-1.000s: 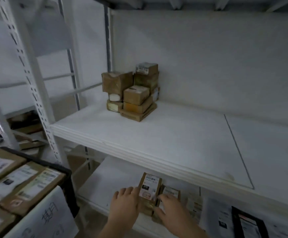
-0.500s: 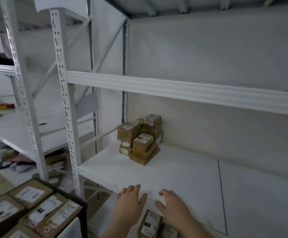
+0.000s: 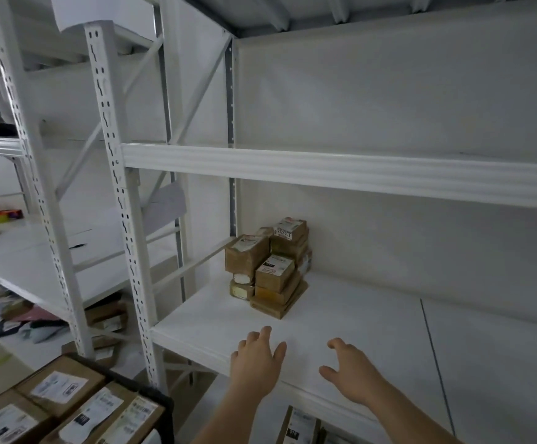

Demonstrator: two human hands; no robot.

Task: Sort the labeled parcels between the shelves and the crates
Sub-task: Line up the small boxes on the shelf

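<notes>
Reaching over the middle shelf (image 3: 340, 318), the left hand (image 3: 256, 363) and right hand (image 3: 352, 374) hover spread and empty. Best aim for the stacked parcels (image 3: 270, 267) at the back corner, gripping one squarely from both sides. More labeled boxes fill the crate (image 3: 164, 408) lower left; white racking surrounds.

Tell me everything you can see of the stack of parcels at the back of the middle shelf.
The stack of parcels is a pile of small brown cardboard boxes, most with white labels, several layers high on a wide flat box. It sits on the white middle shelf, in the back left corner near the wall. Neither hand touches it.
</notes>
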